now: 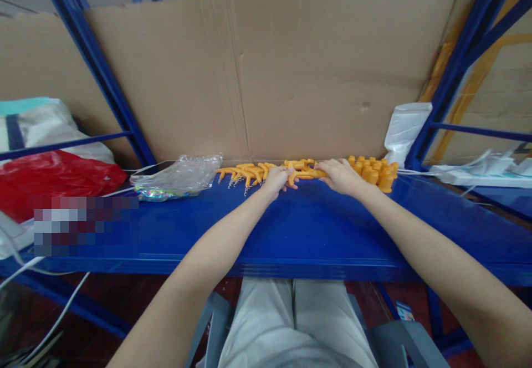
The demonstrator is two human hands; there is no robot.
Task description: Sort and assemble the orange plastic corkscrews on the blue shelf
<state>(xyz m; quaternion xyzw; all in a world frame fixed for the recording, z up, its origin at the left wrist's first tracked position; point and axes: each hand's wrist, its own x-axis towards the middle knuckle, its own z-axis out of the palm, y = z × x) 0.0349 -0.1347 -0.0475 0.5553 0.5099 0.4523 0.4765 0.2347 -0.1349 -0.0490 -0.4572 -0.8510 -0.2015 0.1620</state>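
My left hand (277, 180) is closed around a small orange plastic piece (292, 176) near the back of the blue shelf. To its right, my right hand (339, 176) has its fingers pinched at another orange plastic piece (311, 173) in the middle row; its fingertips partly cover it. Left of my hands lies a row of branched orange pieces (248, 175) with thin silvery chains or coils hanging towards me. Just beyond my right hand, a cluster of stubby orange pieces (371, 172) stands upright. Fine detail is too small to make out.
A clear plastic bag (183, 174) with colourful contents lies on the blue shelf (316, 229) at left. Further left are a red bag (54, 182) and white cables. Cardboard (291, 74) backs the shelf; a white packet (406, 129) leans by the right blue post (455, 71).
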